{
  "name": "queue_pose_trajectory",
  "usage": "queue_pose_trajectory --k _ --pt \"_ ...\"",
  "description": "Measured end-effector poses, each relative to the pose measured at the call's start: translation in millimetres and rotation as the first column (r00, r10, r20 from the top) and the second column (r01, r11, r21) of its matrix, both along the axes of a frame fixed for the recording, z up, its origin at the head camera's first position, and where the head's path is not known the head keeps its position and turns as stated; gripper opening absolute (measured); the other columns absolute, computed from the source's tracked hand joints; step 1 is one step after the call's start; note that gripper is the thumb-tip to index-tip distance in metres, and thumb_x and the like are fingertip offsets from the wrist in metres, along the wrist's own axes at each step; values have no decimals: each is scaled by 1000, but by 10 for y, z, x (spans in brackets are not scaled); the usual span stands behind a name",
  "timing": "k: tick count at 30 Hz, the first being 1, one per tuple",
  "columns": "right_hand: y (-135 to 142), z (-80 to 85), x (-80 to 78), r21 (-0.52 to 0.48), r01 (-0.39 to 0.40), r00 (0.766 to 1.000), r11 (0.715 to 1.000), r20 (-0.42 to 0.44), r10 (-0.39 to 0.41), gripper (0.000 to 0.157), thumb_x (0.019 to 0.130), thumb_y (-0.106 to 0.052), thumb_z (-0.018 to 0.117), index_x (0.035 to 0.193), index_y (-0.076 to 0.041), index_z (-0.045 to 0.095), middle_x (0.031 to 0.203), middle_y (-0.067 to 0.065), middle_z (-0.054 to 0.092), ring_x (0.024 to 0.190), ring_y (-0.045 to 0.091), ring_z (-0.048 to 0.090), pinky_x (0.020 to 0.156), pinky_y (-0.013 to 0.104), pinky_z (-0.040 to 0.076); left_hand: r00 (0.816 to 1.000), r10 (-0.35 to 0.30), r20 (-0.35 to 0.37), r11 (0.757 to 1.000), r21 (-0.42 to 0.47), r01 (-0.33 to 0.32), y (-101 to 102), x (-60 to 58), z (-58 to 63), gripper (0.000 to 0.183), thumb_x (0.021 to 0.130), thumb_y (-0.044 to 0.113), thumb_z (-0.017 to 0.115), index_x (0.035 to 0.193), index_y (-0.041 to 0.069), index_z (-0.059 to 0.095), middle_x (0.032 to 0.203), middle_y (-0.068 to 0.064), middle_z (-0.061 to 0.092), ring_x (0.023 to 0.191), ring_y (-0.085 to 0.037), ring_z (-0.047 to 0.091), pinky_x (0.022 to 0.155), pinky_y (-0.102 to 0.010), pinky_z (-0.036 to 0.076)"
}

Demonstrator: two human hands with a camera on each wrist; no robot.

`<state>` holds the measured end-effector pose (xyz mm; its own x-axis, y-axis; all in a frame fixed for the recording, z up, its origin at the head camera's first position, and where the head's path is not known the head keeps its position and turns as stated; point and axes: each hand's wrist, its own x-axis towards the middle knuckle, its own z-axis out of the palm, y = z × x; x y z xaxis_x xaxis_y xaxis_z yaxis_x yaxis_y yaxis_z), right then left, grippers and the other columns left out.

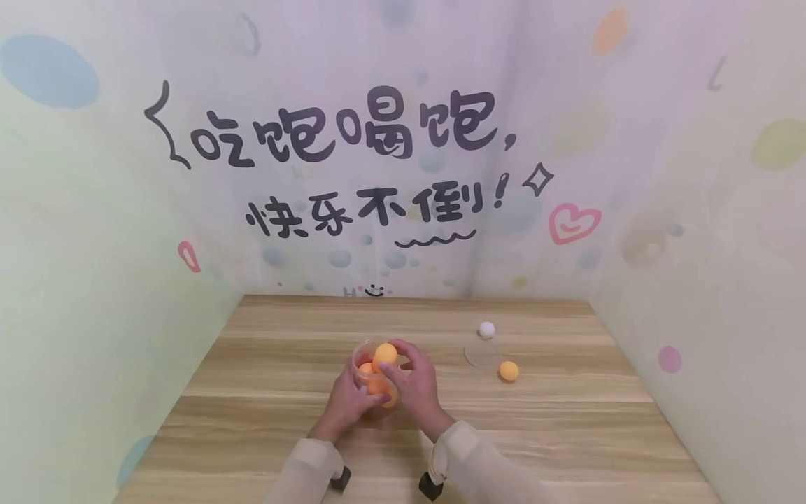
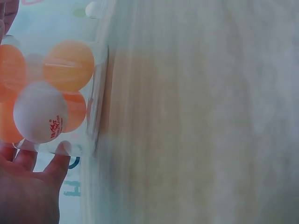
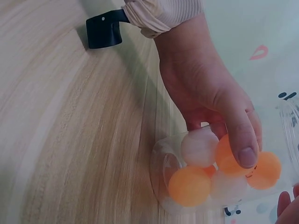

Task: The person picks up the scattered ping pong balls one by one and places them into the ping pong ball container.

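Observation:
A clear plastic jar (image 2: 100, 93) stands on the table, mouth up, holding several orange and white table tennis balls. My left hand (image 1: 349, 399) grips the jar from the left; in the right wrist view its thumb (image 3: 243, 144) lies across the jar's wall. At the jar's mouth, my right hand (image 1: 417, 381) pinches an orange table tennis ball (image 1: 385, 355) between thumb and fingers. Only a few right fingertips (image 3: 284, 203) show in the right wrist view. Inside the jar, a white ball (image 2: 39, 112) with red print sits among orange balls (image 2: 69, 65).
To the right on the wood-grain table (image 1: 541, 441) lies a clear round lid (image 1: 483, 354). A white ball (image 1: 487, 330) is at its far edge and an orange ball (image 1: 508, 371) at its near right. Printed walls (image 1: 378, 266) enclose the back and sides.

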<state>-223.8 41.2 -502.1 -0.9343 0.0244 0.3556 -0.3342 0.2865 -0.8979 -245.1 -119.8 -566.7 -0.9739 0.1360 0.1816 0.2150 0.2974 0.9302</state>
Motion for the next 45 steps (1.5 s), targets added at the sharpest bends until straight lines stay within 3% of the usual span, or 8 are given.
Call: queue_pose_trajectory --k 6,15,24,35,37,43,45 --pt "-3 -19 9 22 -1 999 1000 35 1 46 86 -34 74 126 -15 61 122 -5 62 106 16 54 86 35 49 1000 -23 -15 999 35 23 5 16 0 99 71 27 89 149 24 28 146 -5 42 122 -27 52 97 -39 47" --pt "-11 -53 -4 18 -27 1000 999 -13 28 44 87 -28 74 126 -12 61 121 0 63 110 20 54 88 46 50 999 -33 21 995 93 31 10 61 29 101 72 21 88 150 25 24 151 -4 35 131 -27 43 102 -40 42" --pt "-12 -52 -6 14 -28 999 1000 -14 28 44 87 -28 73 127 -14 60 122 -1 62 110 20 54 88 44 50 996 -81 41 989 131 75 6 222 352 99 76 14 85 152 19 22 152 -8 34 131 -28 43 102 -38 42" --pt "-16 -55 -13 -16 -33 999 999 -26 33 45 86 -31 74 126 -13 61 120 0 63 110 21 54 88 48 50 997 -70 46 987 149 62 29 235 403 95 76 6 83 150 17 24 151 -8 36 131 -27 42 103 -41 41" --pt "-18 -58 -13 -22 -35 999 999 -18 34 44 87 -30 74 126 -14 61 120 -1 62 110 22 53 89 49 49 996 -70 51 987 152 61 30 211 373 96 76 6 83 150 19 24 150 -7 37 129 -27 43 103 -41 41" --pt "-9 -48 -11 -31 -41 999 999 6 41 44 87 -29 74 127 -16 61 122 -3 62 112 20 53 90 48 48 999 -45 24 988 151 41 33 61 100 98 74 14 86 149 33 25 148 0 39 128 -26 46 100 -39 44" --pt "-1 -49 -18 -42 -47 999 998 20 48 45 87 -30 74 127 -15 60 123 -4 61 112 19 53 91 46 48 999 -35 17 989 143 32 38 52 80 97 74 18 86 149 35 26 148 1 40 128 -25 46 99 -37 44"
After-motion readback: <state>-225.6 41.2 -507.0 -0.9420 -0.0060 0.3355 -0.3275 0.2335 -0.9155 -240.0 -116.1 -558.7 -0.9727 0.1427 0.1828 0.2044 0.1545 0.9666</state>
